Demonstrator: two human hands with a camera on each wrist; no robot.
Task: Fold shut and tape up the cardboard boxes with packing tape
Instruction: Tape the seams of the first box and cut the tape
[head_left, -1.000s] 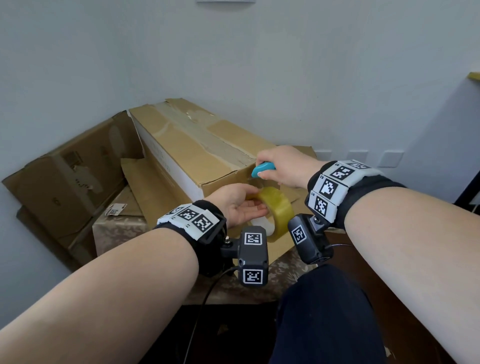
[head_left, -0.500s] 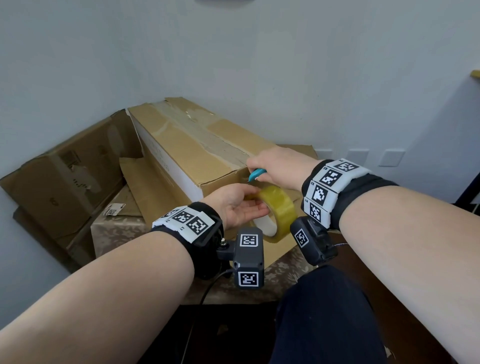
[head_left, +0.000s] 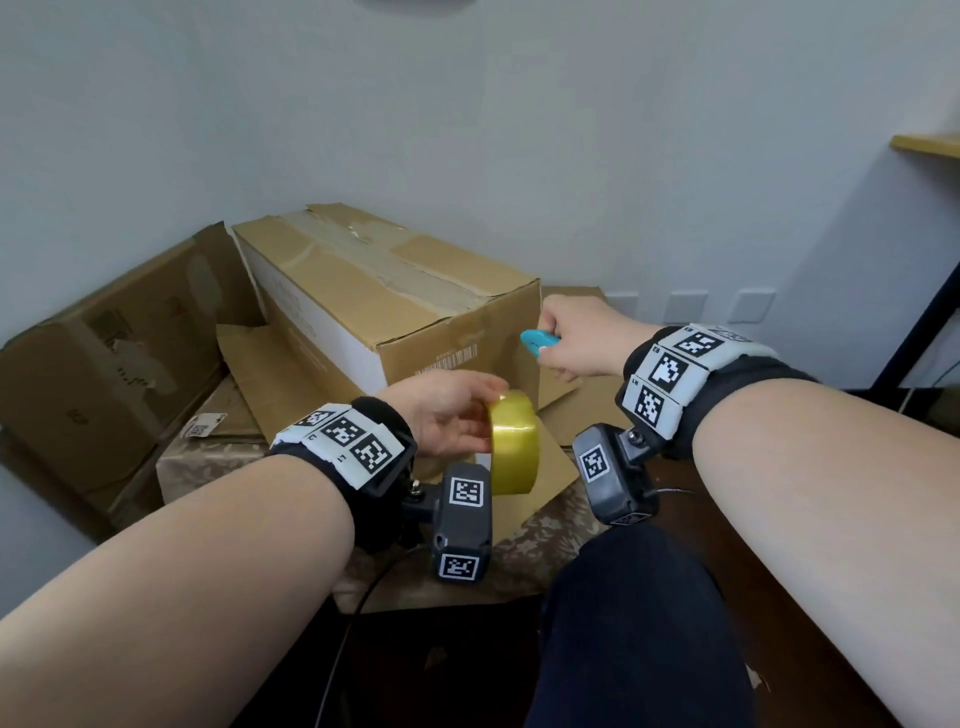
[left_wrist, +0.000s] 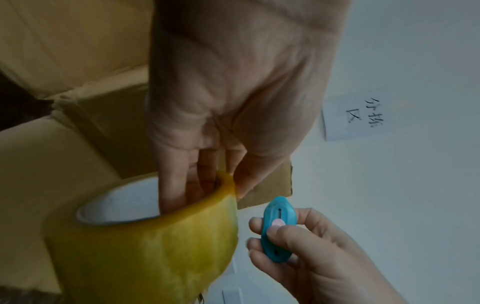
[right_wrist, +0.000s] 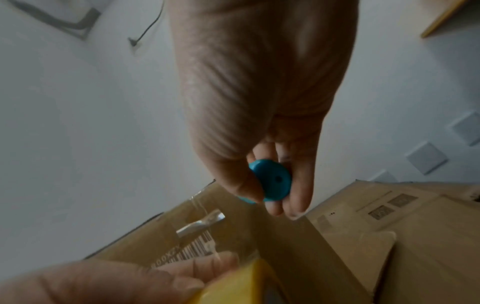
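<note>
A long cardboard box (head_left: 395, 301) lies with its flaps folded shut and tape along its top seam. My left hand (head_left: 447, 415) grips a yellow roll of packing tape (head_left: 511, 441), fingers through its white core (left_wrist: 122, 207) and thumb on the rim, just in front of the box's near end. My right hand (head_left: 576, 338) pinches a small blue cutter (head_left: 539, 342) beside the box's near right corner, apart from the roll. In the right wrist view the cutter (right_wrist: 270, 181) hangs over the box end (right_wrist: 233, 236), where a strip of clear tape (right_wrist: 205, 222) shows.
A second closed box (head_left: 104, 374) leans at the left against the wall. Flattened cardboard (head_left: 280, 374) lies under the long box on a patterned cloth (head_left: 208, 462). My dark-trousered knee (head_left: 634, 623) is below. Wall sockets (head_left: 685, 306) and a shelf edge (head_left: 930, 145) sit at the right.
My right hand has drawn the cutter away to the right of the roll. My left hand has lowered the roll and turned it away from the box end.
</note>
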